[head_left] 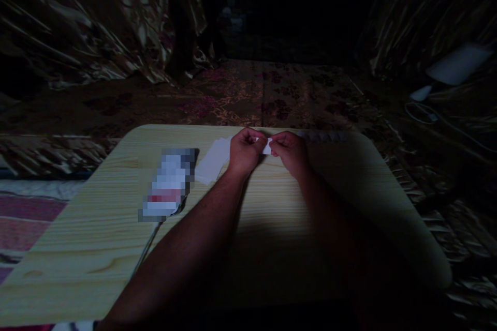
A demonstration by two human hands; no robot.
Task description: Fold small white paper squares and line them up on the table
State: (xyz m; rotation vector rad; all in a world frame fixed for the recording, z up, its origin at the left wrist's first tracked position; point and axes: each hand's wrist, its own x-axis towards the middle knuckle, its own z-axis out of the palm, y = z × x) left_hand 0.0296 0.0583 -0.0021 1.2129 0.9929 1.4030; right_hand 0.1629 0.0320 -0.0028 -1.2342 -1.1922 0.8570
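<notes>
The left hand [245, 154] and right hand [289, 151] are pinching a small white paper piece [266, 146] between their fingertips, above the far part of a pale, striped wooden table [287, 227]. A loose stack of white rectangular paper sheets [212, 161] is lying just beside the left hand, which is hiding its right edge. Farther left, a pixelated flat rectangular device [169, 181] is resting, and a thin pale cable [146, 249] is running from it behind the left forearm. Small dim greyish pieces [325, 137] are lining the far edge, their near end reaching the right hand. Dark brown floral fabric [240, 94] is spreading beyond.
</notes>
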